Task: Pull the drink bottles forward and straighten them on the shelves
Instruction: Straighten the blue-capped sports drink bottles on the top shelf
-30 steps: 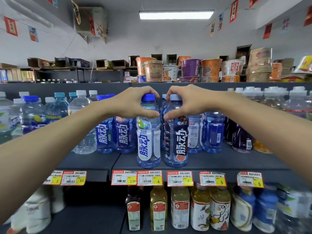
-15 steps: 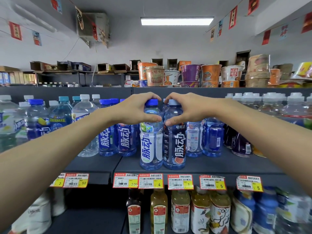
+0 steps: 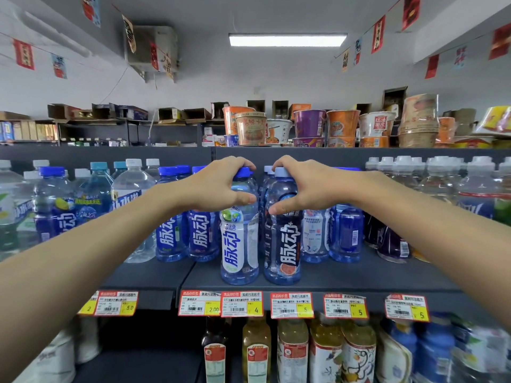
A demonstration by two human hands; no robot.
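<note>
On shelf (image 3: 359, 277) front, left hand (image 3: 218, 186) still grips pale bottle (image 3: 239, 244), right hand (image 3: 307, 186) dark bottle (image 3: 283, 244)

white-label bottle (image 3: 240, 244): upright, shelf front edge | dark-label bottle (image 3: 282, 244): upright, just beside, labels facing out

Clear glossy plastic on matt dark shelving

Drink bottles (image 3: 240, 233) of clear, shiny plastic with glossy printed wraps; shelf (image 3: 359, 275) smooth, matt, dark grey; price tags (image 3: 242, 304) glossy paper; noodle cups (image 3: 309, 124) shiny.
</note>
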